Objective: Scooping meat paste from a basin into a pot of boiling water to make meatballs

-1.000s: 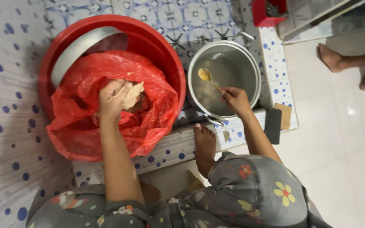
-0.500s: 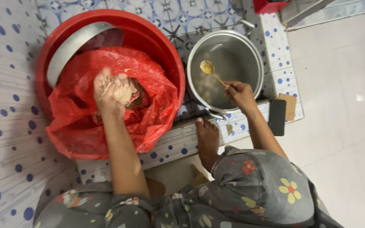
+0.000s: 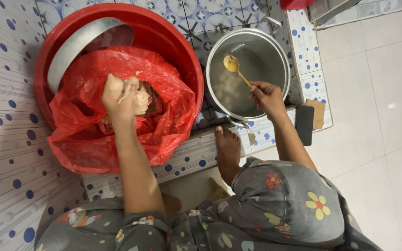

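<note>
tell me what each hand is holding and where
Left hand squeezes a lump of pale paste in its fist; right hand holds the spoon by the handle end.

Left hand (image 3: 119, 95) clenched, right hand (image 3: 267, 97) pinching.

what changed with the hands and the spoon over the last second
Little changed. The left hand stays in the red bag, squeezing pale paste; its grip shifted slightly, with no clear travel. The right hand still holds the spoon, its bowl still over the water in the metal pot. Nothing was picked up or let go. The red basin and pot stayed put.
</note>
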